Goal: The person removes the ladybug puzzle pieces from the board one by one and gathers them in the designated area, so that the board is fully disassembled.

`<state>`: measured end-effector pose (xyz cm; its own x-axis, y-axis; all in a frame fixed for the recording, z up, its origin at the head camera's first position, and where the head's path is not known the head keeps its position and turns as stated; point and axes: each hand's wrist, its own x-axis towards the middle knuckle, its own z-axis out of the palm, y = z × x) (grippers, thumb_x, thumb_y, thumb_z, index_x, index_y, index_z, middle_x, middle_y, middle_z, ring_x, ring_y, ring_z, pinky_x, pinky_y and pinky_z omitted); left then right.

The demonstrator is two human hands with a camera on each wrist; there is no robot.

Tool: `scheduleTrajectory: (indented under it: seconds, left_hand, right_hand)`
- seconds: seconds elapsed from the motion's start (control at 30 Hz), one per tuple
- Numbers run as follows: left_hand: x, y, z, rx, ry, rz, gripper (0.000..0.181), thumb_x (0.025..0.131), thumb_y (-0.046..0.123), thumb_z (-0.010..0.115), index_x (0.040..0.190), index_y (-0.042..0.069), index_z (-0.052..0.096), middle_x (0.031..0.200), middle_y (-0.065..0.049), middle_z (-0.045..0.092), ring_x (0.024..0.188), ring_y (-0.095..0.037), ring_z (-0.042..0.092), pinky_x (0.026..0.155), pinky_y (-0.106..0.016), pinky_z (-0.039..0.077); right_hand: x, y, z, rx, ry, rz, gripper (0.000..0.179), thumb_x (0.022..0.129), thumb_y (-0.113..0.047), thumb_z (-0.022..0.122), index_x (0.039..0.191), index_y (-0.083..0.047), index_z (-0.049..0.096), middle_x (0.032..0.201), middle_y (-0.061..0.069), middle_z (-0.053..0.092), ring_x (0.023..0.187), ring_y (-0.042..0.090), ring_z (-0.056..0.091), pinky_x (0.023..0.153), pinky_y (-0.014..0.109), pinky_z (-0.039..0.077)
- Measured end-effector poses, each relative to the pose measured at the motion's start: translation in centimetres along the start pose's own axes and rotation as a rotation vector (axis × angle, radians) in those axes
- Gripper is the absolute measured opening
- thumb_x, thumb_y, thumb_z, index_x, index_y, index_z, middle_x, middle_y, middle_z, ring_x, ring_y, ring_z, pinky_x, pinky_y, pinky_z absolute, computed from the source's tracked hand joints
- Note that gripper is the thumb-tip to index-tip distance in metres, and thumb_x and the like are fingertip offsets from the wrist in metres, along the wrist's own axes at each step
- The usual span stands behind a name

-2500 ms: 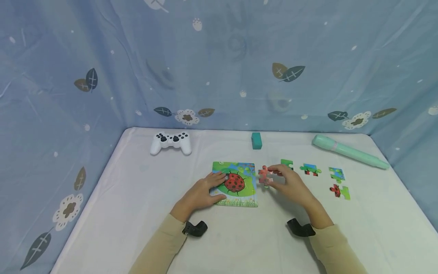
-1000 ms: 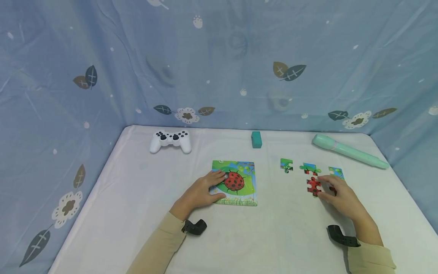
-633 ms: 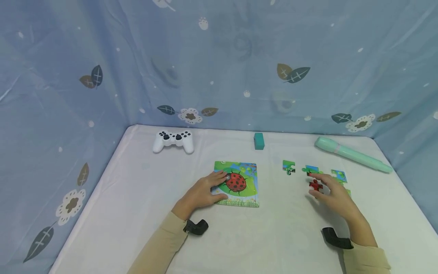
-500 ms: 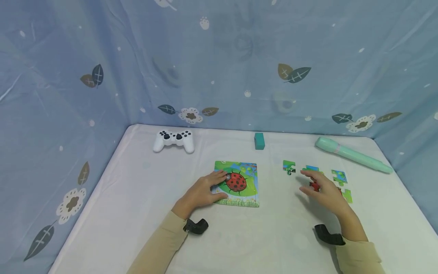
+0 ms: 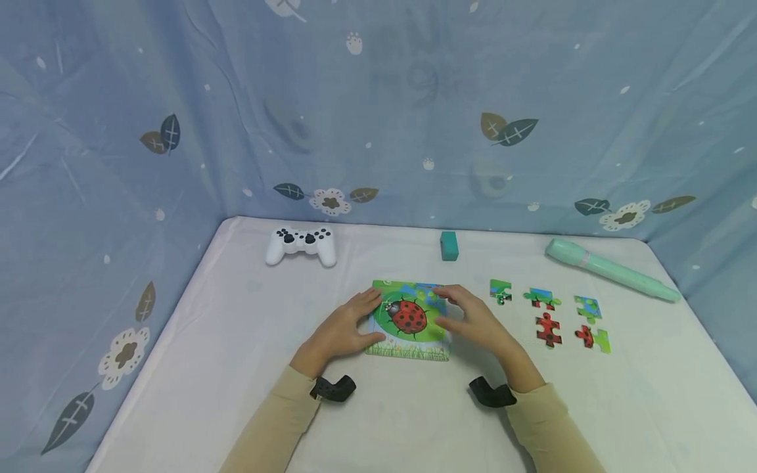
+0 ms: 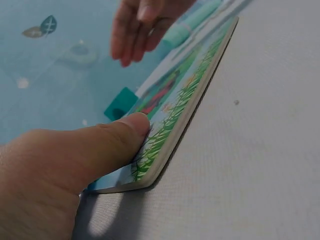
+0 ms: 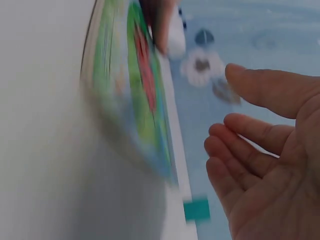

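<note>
"What's just changed?"

"The right hand (image 5: 473, 322) has left the red, knobbed jigsaw piece (image 5: 548, 330) with the other loose pieces (image 5: 541, 299) and come over to the square, green-and-blue ladybird board (image 5: 409, 316) mid-desk (image 5: 402, 420). I'd judge attention's turned to the board."

"And the hands?"

"Right: thumb and fingers apart, empty, above its right side. Left hand (image 5: 340, 332): fingers extended along its left side, thumb touching its top."

1. Head view: even, fairly bright light; a soft shadow lies below the right hand (image 5: 478, 326).
2. Left wrist view: dimmer, greyish.
3. Right wrist view: puzzle board (image 7: 119, 82) smeared by blur, curtain (image 7: 270, 35) out of focus.
</note>
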<state>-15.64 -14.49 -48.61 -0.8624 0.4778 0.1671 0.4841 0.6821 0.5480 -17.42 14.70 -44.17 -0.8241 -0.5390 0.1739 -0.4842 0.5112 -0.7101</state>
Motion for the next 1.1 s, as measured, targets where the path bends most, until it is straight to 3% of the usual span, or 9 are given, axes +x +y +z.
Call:
scheduleTrajectory:
  seconds: [0.13,0.27,0.37,0.5,0.87,1.1]
  left_hand:
    - [-0.1,0.1,-0.1,0.006,0.001,0.006,0.077,0.082,0.045,0.069,0.141,0.003,0.043,0.152,-0.008,0.035,0.141,-0.028,0.031,0.115,-0.045,0.030]
    - [-0.2,0.2,-0.2,0.025,0.000,0.012,0.075,0.083,0.045,0.068,0.140,0.002,0.044,0.151,-0.008,0.036,0.141,-0.028,0.031,0.115,-0.044,0.031]
    - [-0.1,0.3,-0.3,0.046,-0.014,0.019,0.075,0.084,0.046,0.066,0.140,0.001,0.044,0.152,-0.008,0.036,0.141,-0.027,0.031,0.115,-0.043,0.031]
    - [0.0,0.3,-0.4,0.074,-0.021,0.028,0.075,0.085,0.048,0.065,0.140,0.001,0.044,0.151,-0.009,0.036,0.141,-0.027,0.032,0.115,-0.043,0.030]
    - [0.0,0.3,-0.2,0.079,-0.012,-0.007,0.079,0.083,0.051,0.065,0.141,0.001,0.043,0.152,-0.008,0.034,0.143,-0.024,0.026,0.115,-0.043,0.030]
    - [0.0,0.3,-0.3,0.121,0.001,-0.019,0.082,0.082,0.052,0.065,0.141,0.000,0.043,0.152,-0.009,0.035,0.143,-0.024,0.027,0.115,-0.042,0.032]
  right_hand:
    - [1.8,-1.6,2.2,0.048,-0.065,-0.002,0.054,0.086,-0.017,0.070,0.132,0.003,0.050,0.131,0.018,0.054,0.118,0.036,0.053,0.098,0.051,0.047]
    - [3.0,-2.4,4.0,0.084,-0.117,-0.010,0.053,0.088,-0.020,0.068,0.132,0.004,0.049,0.126,0.019,0.055,0.110,0.032,0.057,0.090,0.047,0.052]
    - [3.3,-2.2,5.1,0.060,-0.115,-0.023,0.050,0.088,-0.017,0.068,0.130,0.004,0.050,0.121,0.018,0.056,0.102,0.027,0.058,0.084,0.042,0.053]
    - [3.3,-2.0,6.1,-0.014,-0.073,-0.026,0.048,0.086,-0.015,0.070,0.128,0.002,0.052,0.124,0.016,0.055,0.107,0.025,0.056,0.088,0.041,0.052]
    - [3.2,-1.9,6.9,-0.043,-0.069,0.027,0.048,0.085,-0.016,0.072,0.125,0.001,0.054,0.132,0.017,0.046,0.120,0.031,0.046,0.098,0.046,0.048]
    - [3.2,-2.1,7.1,-0.007,-0.028,0.010,0.046,0.082,-0.012,0.074,0.121,-0.002,0.051,0.120,0.014,0.052,0.108,0.025,0.049,0.090,0.042,0.049]
